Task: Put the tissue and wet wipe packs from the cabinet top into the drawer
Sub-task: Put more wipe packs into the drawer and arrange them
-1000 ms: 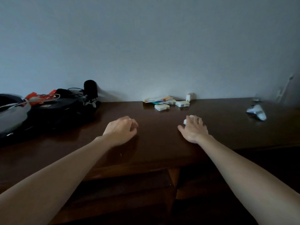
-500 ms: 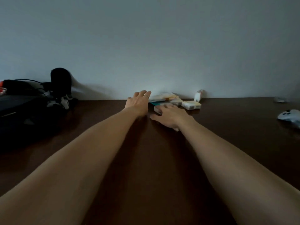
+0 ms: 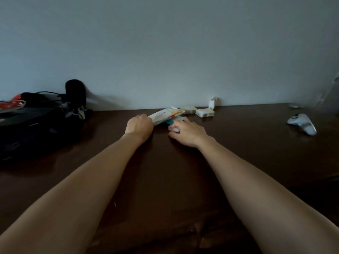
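On the dark wooden cabinet top (image 3: 165, 171), near the back wall, my left hand (image 3: 139, 126) grips the near end of a flat white and orange wet wipe pack (image 3: 166, 115), tilted up off the surface. A teal pack (image 3: 169, 122) lies under it, mostly hidden. My right hand (image 3: 187, 132) rests just right of it, fingers curled over a small white tissue pack (image 3: 174, 129). Behind lie two small tissue packs (image 3: 205, 112) (image 3: 188, 109), and a small upright pack (image 3: 212, 103) stands at the wall. No drawer is visible.
A black bag with cables, a round black object and red items (image 3: 42, 114) fills the left of the cabinet top. A white game controller (image 3: 302, 123) lies at the right, with a small grey object (image 3: 294, 105) behind it.
Both hands reached from the cabinet's front edge to the packs at the back. My left hand has closed on the wet wipe pack and raised it; my right hand has settled on a small pack.
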### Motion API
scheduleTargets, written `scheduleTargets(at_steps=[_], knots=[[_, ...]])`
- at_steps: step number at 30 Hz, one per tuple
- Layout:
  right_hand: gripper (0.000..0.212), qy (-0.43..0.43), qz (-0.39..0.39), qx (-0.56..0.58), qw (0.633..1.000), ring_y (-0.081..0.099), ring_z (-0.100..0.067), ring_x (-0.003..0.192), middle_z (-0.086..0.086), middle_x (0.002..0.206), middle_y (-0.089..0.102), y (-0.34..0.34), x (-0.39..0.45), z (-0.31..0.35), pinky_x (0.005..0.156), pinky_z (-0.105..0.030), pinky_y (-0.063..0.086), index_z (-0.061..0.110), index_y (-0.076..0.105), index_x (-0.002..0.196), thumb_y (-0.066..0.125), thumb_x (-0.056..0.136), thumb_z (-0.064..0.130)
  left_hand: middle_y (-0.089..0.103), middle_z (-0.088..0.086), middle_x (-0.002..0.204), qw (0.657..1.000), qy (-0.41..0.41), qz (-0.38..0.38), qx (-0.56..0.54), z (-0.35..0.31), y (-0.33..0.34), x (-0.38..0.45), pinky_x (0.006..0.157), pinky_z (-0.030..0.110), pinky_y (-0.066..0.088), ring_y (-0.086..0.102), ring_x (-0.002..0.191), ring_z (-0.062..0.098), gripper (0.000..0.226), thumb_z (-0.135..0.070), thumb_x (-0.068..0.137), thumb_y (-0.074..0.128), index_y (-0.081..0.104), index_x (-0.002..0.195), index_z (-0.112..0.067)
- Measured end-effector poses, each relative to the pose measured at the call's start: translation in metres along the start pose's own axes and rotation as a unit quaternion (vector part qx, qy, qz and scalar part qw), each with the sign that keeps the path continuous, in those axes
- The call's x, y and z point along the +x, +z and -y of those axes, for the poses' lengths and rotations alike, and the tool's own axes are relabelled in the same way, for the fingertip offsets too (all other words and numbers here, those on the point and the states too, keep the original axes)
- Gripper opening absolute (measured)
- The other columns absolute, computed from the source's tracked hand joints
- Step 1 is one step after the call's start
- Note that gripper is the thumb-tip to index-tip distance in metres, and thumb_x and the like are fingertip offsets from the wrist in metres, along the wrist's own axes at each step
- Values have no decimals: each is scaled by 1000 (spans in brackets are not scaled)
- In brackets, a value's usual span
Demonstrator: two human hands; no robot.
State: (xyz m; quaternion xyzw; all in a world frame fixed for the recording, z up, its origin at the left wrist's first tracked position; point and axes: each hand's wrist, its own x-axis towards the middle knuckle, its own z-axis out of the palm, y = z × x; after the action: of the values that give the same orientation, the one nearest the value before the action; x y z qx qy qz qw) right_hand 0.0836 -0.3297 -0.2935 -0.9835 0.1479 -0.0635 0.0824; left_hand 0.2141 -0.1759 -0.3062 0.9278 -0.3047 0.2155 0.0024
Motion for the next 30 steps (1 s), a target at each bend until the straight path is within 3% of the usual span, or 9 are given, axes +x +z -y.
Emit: scheduleTargets(at_steps=[5, 9, 14, 18, 22, 24, 26, 28, 30], knots=[[36, 6, 12, 53, 999, 59, -27, 117, 2, 126, 64, -15, -80, 11, 94, -45, 49, 43, 58, 121, 54, 91, 63, 64, 12, 109, 999, -17, -12, -44, 18, -43, -92, 66, 35, 39, 63, 93, 30, 34, -27, 102, 44, 68, 119, -9], [33, 8, -43, 50, 998, 55, -24, 114, 1, 115, 62, -10, -150, 26, 88, -45, 48, 42, 54, 114, 52, 94, 67, 65, 8, 104, 994, -37, -23, -103, 20, -81, -172, 66, 35, 39, 54, 82, 23, 31, -31, 101, 41, 66, 107, -15], [48, -18, -134, 24, 991, 54, -26, 116, 0, 116, 62, 1, -217, 49, 80, -41, 42, 39, 51, 127, 59, 87, 65, 62, 2, 99, 951, -109, -138, -253, 15, -121, -274, 67, 37, 41, 58, 93, 25, 29, -33, 102, 37, 59, 98, -15], [47, -43, -210, 70, 974, 56, -24, 112, 2, 116, 66, 10, -262, 68, 78, -37, 47, 37, 61, 133, 60, 89, 54, 62, -10, 79, 873, -197, -170, -412, 19, -145, -343, 62, 35, 41, 59, 73, 16, 24, -37, 100, 36, 55, 96, -22], [29, -47, -244, 249, 936, 55, -15, 94, 12, 95, 67, 32, -310, 103, 69, -35, 43, 35, 70, 98, 52, 83, 53, 67, -6, 76, 755, -209, -176, -597, 26, -137, -408, 50, 21, 45, 58, 58, 5, 25, -36, 99, 43, 58, 89, -20], [26, -23, -190, 368, 910, 59, -12, 81, 10, 81, 67, 57, -335, 118, 69, -34, 44, 29, 67, 78, 55, 78, 52, 68, -4, 78, 684, -229, -123, -681, 31, -114, -441, 47, 23, 48, 60, 58, 7, 24, -33, 101, 46, 61, 90, -19], [35, 32, -111, 460, 880, 56, -17, 67, 2, 67, 63, 91, -356, 128, 65, -35, 42, 10, 61, 70, 59, 71, 46, 70, -5, 77, 632, -268, -55, -725, 36, -79, -477, 49, 25, 51, 63, 64, 12, 21, -28, 104, 49, 63, 92, -19], [38, 113, -22, 528, 841, 48, -21, 60, -5, 62, 53, 130, -369, 133, 58, -34, 35, 6, 50, 61, 60, 65, 42, 70, 1, 83, 600, -321, 10, -732, 43, -38, -512, 53, 28, 51, 64, 71, 16, 20, -25, 106, 50, 64, 94, -19], [37, 213, 62, 548, 806, 58, -24, 57, -7, 62, 62, 171, -375, 132, 51, -28, 40, 9, 59, 66, 67, 74, 44, 66, 7, 90, 591, -370, 65, -714, 52, 3, -545, 61, 33, 49, 61, 79, 22, 20, -21, 106, 49, 65, 96, -16]])
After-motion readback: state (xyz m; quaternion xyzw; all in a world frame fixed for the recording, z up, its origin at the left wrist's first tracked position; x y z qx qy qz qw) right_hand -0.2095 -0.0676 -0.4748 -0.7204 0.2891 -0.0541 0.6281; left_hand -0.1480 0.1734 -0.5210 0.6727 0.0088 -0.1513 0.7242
